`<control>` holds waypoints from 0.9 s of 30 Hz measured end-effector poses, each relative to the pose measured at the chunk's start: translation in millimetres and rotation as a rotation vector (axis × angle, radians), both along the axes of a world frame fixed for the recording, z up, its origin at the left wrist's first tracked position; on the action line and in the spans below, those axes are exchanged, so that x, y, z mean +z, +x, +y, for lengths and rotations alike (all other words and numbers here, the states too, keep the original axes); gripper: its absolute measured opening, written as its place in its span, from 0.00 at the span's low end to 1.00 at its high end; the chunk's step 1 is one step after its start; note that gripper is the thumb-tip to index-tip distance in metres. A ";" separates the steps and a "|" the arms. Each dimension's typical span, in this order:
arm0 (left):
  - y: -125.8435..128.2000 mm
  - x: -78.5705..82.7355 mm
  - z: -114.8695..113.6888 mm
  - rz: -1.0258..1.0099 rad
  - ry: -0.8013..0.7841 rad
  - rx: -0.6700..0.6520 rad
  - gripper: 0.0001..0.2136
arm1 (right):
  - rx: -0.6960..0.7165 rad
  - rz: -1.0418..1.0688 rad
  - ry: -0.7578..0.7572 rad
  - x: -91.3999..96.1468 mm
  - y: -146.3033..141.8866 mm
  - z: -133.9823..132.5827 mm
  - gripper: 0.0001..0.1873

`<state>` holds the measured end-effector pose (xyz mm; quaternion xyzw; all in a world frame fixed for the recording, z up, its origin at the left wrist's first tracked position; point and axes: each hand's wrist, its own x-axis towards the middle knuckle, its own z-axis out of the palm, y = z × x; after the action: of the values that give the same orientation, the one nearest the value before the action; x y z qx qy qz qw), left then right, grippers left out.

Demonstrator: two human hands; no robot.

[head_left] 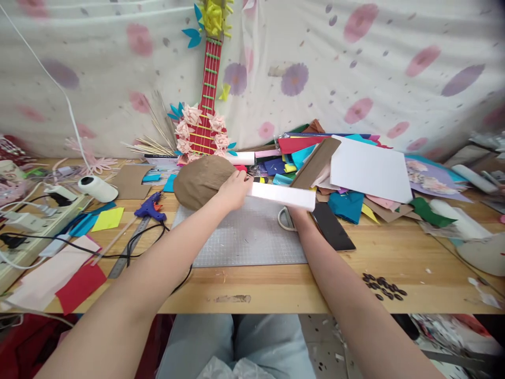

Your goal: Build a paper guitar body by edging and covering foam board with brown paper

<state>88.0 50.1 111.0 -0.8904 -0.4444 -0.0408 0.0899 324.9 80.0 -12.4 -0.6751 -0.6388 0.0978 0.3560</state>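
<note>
White strip (284, 196) above the gray mat (244, 245), near the brown piece (203, 181): your left hand (236, 189) pinches one end; your right hand (299, 214) (mostly hidden, grip impossible to tell) could bend it by pushing unevenly.

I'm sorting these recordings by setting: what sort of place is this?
Probably a craft workspace: a glue gun, a cutting mat and a heap of coloured sheets share the wooden table.

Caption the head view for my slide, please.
Left hand where a rounded brown form meets a long white strip, over a gray gridded cutting mat, before a red, pink-flowered craft guitar.
</note>
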 end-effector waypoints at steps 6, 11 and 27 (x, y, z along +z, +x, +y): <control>-38.4 -29.9 10.8 0.172 0.147 -0.165 0.26 | -0.062 0.316 0.031 1.4 -6.1 -3.1 0.18; -67.1 -65.5 9.0 0.141 0.158 -0.168 0.22 | 0.307 0.211 -0.109 26.5 -40.2 -21.7 0.19; -73.7 -114.0 -24.4 -0.544 0.267 0.428 0.28 | 0.523 -0.422 -0.064 27.3 -108.2 -54.0 0.28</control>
<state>14.3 25.7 -3.0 -0.7144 -0.6189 -0.3138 0.0904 216.7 25.9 14.8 -0.5046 -0.8465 0.0638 0.1573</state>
